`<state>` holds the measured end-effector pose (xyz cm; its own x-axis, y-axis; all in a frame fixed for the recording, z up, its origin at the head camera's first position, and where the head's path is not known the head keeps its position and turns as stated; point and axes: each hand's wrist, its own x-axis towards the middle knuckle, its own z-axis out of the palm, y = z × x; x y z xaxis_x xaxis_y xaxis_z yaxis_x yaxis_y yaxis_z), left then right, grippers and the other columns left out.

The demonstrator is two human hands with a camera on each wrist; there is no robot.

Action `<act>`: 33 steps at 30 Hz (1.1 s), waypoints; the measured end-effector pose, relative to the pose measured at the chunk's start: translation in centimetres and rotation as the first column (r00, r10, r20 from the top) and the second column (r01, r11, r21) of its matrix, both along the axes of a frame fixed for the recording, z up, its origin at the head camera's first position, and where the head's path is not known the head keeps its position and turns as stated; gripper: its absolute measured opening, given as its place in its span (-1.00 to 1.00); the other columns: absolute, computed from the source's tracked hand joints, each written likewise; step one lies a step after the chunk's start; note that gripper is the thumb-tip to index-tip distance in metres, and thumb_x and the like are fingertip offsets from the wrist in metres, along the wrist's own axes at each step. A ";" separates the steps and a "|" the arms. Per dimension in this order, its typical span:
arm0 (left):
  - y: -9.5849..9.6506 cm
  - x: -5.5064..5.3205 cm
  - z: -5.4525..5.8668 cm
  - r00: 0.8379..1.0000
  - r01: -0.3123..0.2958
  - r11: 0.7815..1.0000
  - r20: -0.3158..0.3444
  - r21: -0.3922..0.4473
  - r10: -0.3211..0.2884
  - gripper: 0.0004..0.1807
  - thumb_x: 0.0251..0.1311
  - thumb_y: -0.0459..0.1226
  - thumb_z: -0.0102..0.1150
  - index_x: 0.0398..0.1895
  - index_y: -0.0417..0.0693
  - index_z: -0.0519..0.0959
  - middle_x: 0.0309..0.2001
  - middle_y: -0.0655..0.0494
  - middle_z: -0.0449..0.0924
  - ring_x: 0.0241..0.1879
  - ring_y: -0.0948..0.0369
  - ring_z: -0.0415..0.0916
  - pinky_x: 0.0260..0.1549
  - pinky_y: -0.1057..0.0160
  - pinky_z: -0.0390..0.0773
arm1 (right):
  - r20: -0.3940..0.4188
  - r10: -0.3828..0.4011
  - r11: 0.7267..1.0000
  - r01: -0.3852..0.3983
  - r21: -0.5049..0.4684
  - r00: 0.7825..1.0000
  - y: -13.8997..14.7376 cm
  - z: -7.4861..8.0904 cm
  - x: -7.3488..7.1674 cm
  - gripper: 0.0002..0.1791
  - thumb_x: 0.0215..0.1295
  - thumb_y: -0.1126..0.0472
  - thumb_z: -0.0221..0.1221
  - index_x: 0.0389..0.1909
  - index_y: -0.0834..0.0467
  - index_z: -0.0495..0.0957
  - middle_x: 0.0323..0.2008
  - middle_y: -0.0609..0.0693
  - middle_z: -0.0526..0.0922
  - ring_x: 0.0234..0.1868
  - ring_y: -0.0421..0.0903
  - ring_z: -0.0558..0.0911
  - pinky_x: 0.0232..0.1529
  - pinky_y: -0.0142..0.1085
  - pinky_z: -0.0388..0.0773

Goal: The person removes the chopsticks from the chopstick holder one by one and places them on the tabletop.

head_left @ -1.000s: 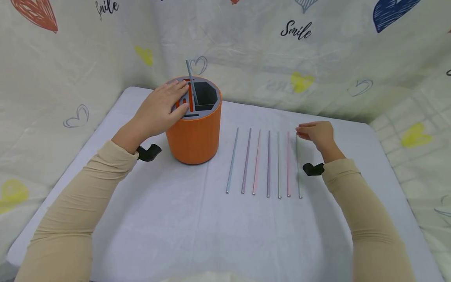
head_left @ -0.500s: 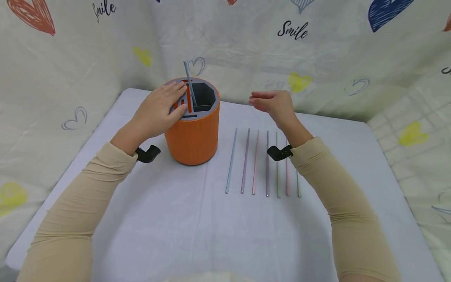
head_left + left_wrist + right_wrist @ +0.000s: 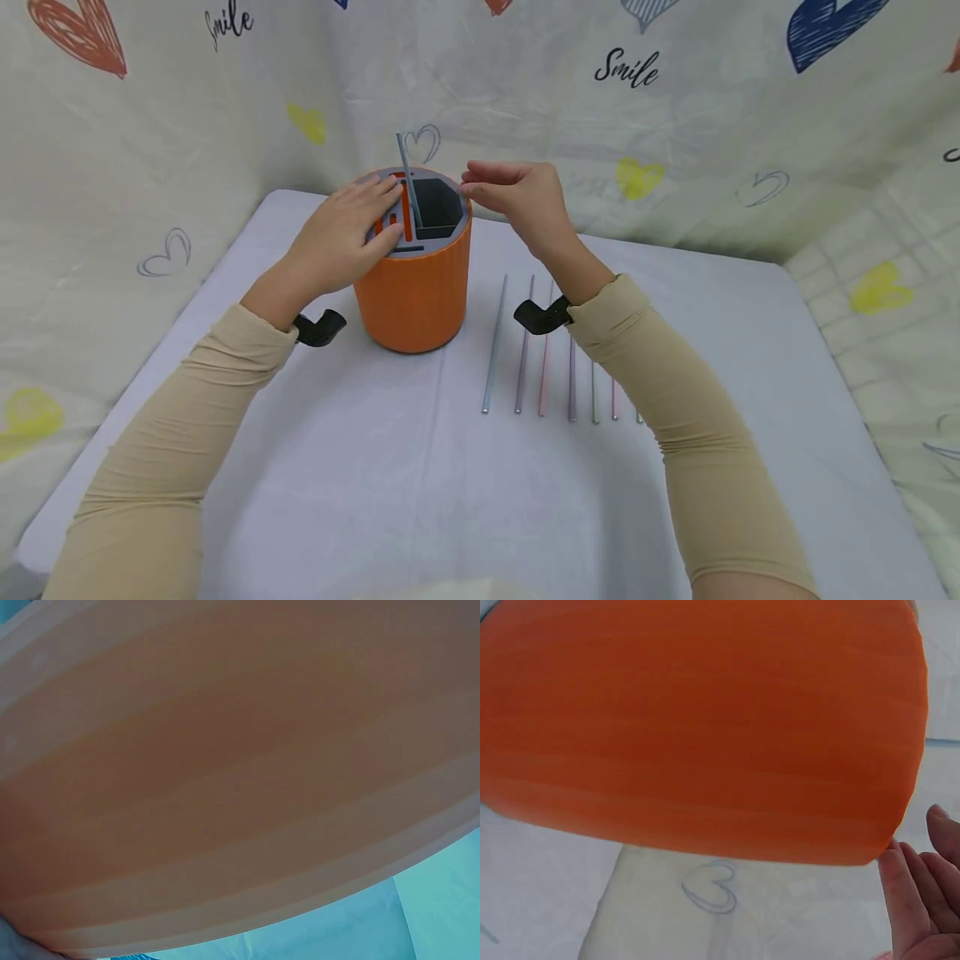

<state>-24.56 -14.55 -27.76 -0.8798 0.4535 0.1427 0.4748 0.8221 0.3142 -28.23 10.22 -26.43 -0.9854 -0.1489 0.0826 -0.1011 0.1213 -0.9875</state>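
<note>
An orange round utensil holder (image 3: 411,304) with a grey slotted top (image 3: 431,242) stands toward the back of the table. My left hand (image 3: 330,233) rests flat across the left part of that top, covering some slots. Inside the large dark opening leans a thin pale blue stick (image 3: 408,171), its upper end sticking out. My right hand (image 3: 525,196) is at the holder's right rim, fingers straight and nothing visible in them. In the right wrist view its fingers (image 3: 911,896) meet the edge of the orange wall (image 3: 705,735). Orange wall (image 3: 240,765) fills most of the left wrist view.
Several thin pastel sticks with silvery ends lie in a row right of the holder, the leftmost a blue stick (image 3: 494,350). My right forearm (image 3: 637,358) hides parts of some. A cloth with printed hearts (image 3: 640,177) hangs behind the white table (image 3: 337,483).
My right hand has moved left, from above the rightmost stick across the row to the holder's rim. My left hand has stayed on the holder's top.
</note>
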 end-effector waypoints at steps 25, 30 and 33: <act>0.0 -0.4 -0.2 1.000 0.015 1.000 -0.020 0.003 -0.015 -0.33 0.49 -0.02 -0.24 0.54 -0.19 0.12 0.57 -0.07 0.08 0.60 -0.01 -0.10 0.60 0.02 -0.11 | -0.138 0.090 0.975 -0.058 0.216 0.986 -5.0 1.6 -0.1 -0.70 0.19 0.23 0.38 -0.06 0.22 0.74 -0.08 0.11 0.78 -0.04 -0.17 0.72 0.01 -0.41 0.66; -0.1 -0.4 -0.1 1.000 0.007 1.000 -0.007 0.001 -0.007 -0.32 0.49 -0.03 -0.24 0.54 -0.20 0.12 0.57 -0.08 0.07 0.60 -0.01 -0.10 0.60 0.01 -0.11 | -0.149 0.079 0.997 -0.077 0.018 0.986 -4.3 3.3 0.3 -0.73 0.18 0.34 0.36 -0.10 0.34 0.72 -0.17 0.10 0.79 -0.15 -0.14 0.77 0.02 -0.34 0.70; -0.2 -0.3 -0.2 1.000 0.002 1.000 -0.003 0.002 -0.002 -0.33 0.48 -0.03 -0.24 0.54 -0.19 0.13 0.57 -0.08 0.08 0.60 -0.02 -0.10 0.60 0.00 -0.11 | -0.185 0.073 0.993 -0.088 -0.075 0.980 -3.7 4.6 0.7 -0.76 0.16 0.38 0.36 -0.14 0.38 0.71 -0.24 0.06 0.79 -0.19 -0.16 0.77 0.03 -0.33 0.70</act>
